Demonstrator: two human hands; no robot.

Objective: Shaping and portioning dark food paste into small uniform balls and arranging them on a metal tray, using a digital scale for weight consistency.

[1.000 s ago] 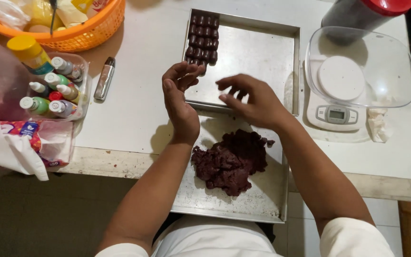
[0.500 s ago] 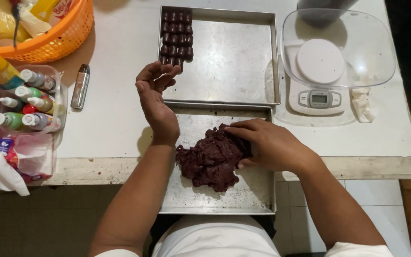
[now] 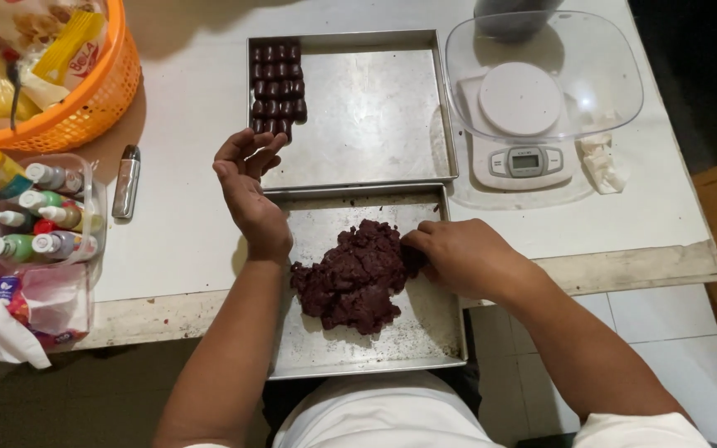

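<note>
A lump of dark brown dough (image 3: 354,278) lies on the near metal tray (image 3: 425,332), which overhangs the table edge. My right hand (image 3: 458,257) presses into the dough's right side, fingers curled onto it. My left hand (image 3: 246,187) hovers palm up over the tray's far left corner, fingers loosely apart, with nothing visible in it. On the far metal tray (image 3: 375,124), several small dark dough pieces (image 3: 275,87) sit in rows at the top left corner.
A white kitchen scale (image 3: 524,124) with a clear bowl stands at right. An orange basket (image 3: 85,91) with packets, a clear box of small colouring bottles (image 3: 43,224), a lighter (image 3: 126,181) and a tissue pack (image 3: 10,323) lie at left.
My right hand has come back from the far tray down onto the dough lump and now digs into its right side. My left hand has stayed raised, palm up.
</note>
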